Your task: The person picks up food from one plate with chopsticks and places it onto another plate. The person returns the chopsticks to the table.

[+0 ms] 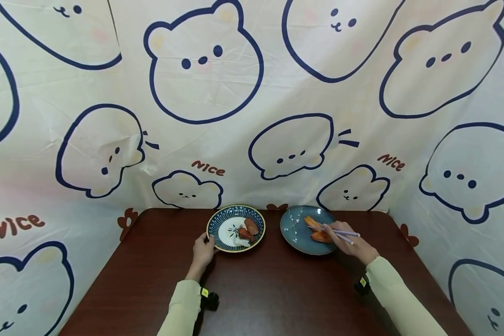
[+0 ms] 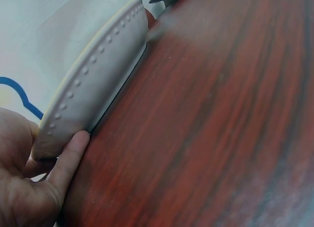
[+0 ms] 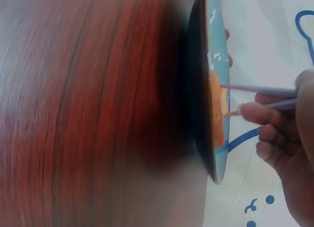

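Viewed by me from afar, largest first: one backdrop cloth, printed with bears, hung behind and beside the table; one dark wood-grained table, running away to its far edge; two pale sleeves, one reaching in over each side of the near half. One patterned dish, deep-walled, left of the middle of the far edge. One blue plate, shallow, at the far edge toward the far right corner, set apart from the dish, which I take to keep both within reach at once. One left hand, gripping the patterned dish at its near-left rim, thumb low against the outer wall; I judge this hold is for steadying, since the dish looks flat on the wood. One right hand, fingers curled round a pair of chopsticks above the right rim of the blue plate. The sticks slant inward, presumably so the knuckles clear that rim; their tips stand somewhat apart at the food, and whether they pinch any I cannot tell. Two orange-brown pieces lie near the middle and right of the blue plate. Smallest, brown food pieces, gathered in the right half of the patterned dish.
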{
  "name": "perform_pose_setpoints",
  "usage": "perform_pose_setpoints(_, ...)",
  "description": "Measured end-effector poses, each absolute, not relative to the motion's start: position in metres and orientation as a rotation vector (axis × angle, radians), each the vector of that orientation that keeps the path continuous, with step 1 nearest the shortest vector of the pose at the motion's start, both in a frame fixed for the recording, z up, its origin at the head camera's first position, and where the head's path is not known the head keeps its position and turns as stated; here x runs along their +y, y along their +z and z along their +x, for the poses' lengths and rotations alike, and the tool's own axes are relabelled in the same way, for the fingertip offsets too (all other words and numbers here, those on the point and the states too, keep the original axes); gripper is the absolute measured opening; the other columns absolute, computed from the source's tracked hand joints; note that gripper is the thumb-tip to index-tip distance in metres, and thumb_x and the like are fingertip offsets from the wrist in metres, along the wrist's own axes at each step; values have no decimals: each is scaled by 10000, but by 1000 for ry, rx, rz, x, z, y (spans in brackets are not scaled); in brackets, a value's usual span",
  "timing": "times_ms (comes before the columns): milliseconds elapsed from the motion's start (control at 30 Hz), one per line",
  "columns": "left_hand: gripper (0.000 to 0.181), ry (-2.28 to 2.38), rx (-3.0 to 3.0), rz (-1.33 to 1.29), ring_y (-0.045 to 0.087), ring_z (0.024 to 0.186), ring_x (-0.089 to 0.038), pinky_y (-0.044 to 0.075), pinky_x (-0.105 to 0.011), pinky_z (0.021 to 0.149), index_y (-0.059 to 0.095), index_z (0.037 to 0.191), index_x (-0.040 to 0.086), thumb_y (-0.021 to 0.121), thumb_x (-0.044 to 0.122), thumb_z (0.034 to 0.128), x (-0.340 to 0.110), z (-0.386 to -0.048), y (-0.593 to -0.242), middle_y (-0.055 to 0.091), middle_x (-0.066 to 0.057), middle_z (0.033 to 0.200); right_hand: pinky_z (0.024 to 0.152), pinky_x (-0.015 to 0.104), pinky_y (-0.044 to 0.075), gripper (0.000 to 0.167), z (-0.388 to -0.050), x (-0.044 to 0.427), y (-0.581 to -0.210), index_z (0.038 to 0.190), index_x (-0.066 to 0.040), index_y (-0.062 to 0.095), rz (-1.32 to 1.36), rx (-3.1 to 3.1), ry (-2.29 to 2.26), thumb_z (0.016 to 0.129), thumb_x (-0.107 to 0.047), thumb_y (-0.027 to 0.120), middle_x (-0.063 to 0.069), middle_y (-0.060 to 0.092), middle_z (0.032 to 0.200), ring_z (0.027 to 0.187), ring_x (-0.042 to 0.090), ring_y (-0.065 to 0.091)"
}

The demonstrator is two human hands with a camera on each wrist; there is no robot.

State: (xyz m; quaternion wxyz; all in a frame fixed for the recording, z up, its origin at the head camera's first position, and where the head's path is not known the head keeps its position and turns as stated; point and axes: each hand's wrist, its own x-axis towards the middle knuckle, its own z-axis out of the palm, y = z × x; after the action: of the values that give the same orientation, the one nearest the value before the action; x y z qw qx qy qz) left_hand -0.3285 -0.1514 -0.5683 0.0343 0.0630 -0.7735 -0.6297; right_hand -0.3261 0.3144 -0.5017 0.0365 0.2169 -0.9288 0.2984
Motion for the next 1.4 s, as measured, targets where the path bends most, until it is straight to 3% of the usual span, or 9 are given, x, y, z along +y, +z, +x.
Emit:
perform_pose_setpoints(267,441,-1933,-2371,183,683,1049,-352,628,-366,818,437,1470,-81,399,146,1093,-151,-329,-567,623,-294,1215,484,239,383,412,-328,311,-504,1202,-7,732,571,-2804,985,1112,-262,421,-41,459,629,563,111,437)
perform_pose_setpoints(533,436,-1943,-2363,174,681,1062,-346,627,-367,830,433,1472,-83,401,132,1094,-151,-328,-567,615,-298,1234,548,245,457,463,-329,313,-516,1161,14,732,544,-2682,1265,1121,-294,389,70,660,798,680,166,560)
perform_pose_setpoints(900,445,-1964,-2353,175,679,1077,-355,625,-368,839,413,1486,-83,395,132,1096,-151,-327,-565,613,-300,1248,735,287,571,527,-331,313,-522,1294,64,651,507,-2602,1580,1136,-307,312,188,699,859,792,250,648)
perform_pose_setpoints(1067,442,-1953,-2361,168,684,1057,-353,628,-360,823,420,1477,-93,390,127,1095,-152,-326,-566,618,-305,1229,736,333,552,557,-332,313,-520,1294,27,667,421,-2637,1583,1138,-333,273,160,694,851,793,223,629)
perform_pose_setpoints(1167,439,-1943,-2374,173,688,1045,-343,627,-343,810,427,1474,-89,393,131,1095,-152,-326,-567,624,-299,1219,729,380,550,546,-332,313,-518,1286,36,672,410,-2658,1557,1140,-311,276,171,693,846,806,274,630)
perform_pose_setpoints(1300,440,-1938,-2382,174,696,1031,-330,626,-329,798,426,1476,-84,401,135,1095,-153,-326,-567,631,-295,1213,695,329,531,498,-323,307,-506,1225,56,696,463,-2678,1516,1135,-252,315,237,684,863,854,389,620)
perform_pose_setpoints(1400,439,-1937,-2382,168,695,1031,-329,626,-330,800,427,1474,-85,401,135,1095,-153,-326,-567,631,-296,1212,652,261,506,457,-312,298,-492,1140,19,736,509,-2666,1472,1128,-228,351,249,680,873,861,381,620)
